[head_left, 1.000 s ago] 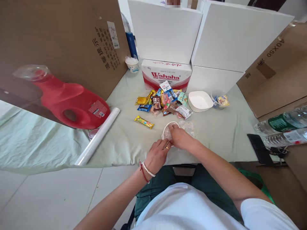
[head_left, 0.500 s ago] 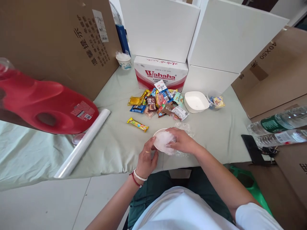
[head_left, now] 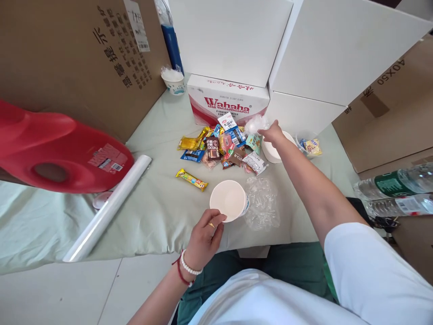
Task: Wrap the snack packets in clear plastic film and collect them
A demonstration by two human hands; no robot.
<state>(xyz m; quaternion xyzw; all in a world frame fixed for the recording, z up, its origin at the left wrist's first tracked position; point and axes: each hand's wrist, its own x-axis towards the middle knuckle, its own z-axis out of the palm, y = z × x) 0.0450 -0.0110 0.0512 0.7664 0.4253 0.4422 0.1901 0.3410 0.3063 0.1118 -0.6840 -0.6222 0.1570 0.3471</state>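
From my remote view through the head camera: nearest, the left hand [head_left: 204,234] has the near rim of the paper cup [head_left: 229,198] pinched between thumb and fingers, gap closed to about the thickness of the wall. Change noted: half a second ago a white clump [head_left: 256,124] sat in this cup with the right fingers in it; the clump is now out, and the inside shows only bare white wall and base. I take it that the emptying of this cup is done and that setting the clump down is the step in hand. Cup stands on the cloth [head_left: 152,203]; I cannot tell whether it is tipped. Just right of it, crumpled clear wrap [head_left: 263,203]. Farther off, a yellow snack bar [head_left: 191,179] lies apart from the heap of snack packets [head_left: 219,146]. At that heap's far right side the right hand [head_left: 273,134] reaches out, fingertips nearly together on the clump's edge; resting or held up, I cannot tell. White bowl [head_left: 266,151] is partly under the forearm; no contents visible in the exposed part. Right of it, a clear tub [head_left: 298,139] holds small packets [head_left: 313,146]. Farthest, left of the water box [head_left: 228,101], a second cup [head_left: 175,86] is heaped with whitish plastic [head_left: 172,73].
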